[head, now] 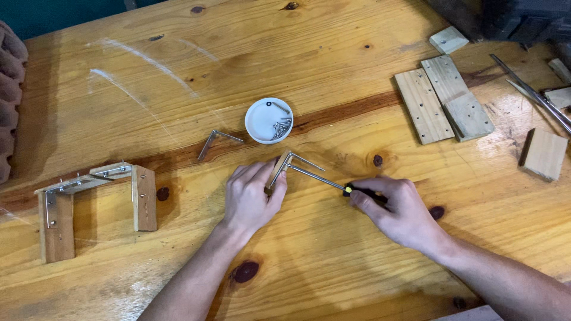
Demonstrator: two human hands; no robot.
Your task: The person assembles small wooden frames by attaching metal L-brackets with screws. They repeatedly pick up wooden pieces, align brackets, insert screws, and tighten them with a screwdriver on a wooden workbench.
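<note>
My left hand rests on the wooden table and holds down a small wooden block with a metal angle bracket on it. My right hand grips a screwdriver by its black handle. Its thin shaft runs up and left, with the tip at the bracket by the block. A second loose angle bracket lies on the table just left of a round white lid that holds several screws.
An assembled piece of wooden blocks joined by brackets lies at the left. Several wooden slats and blocks lie at the right, with another block and a long metal tool near the right edge.
</note>
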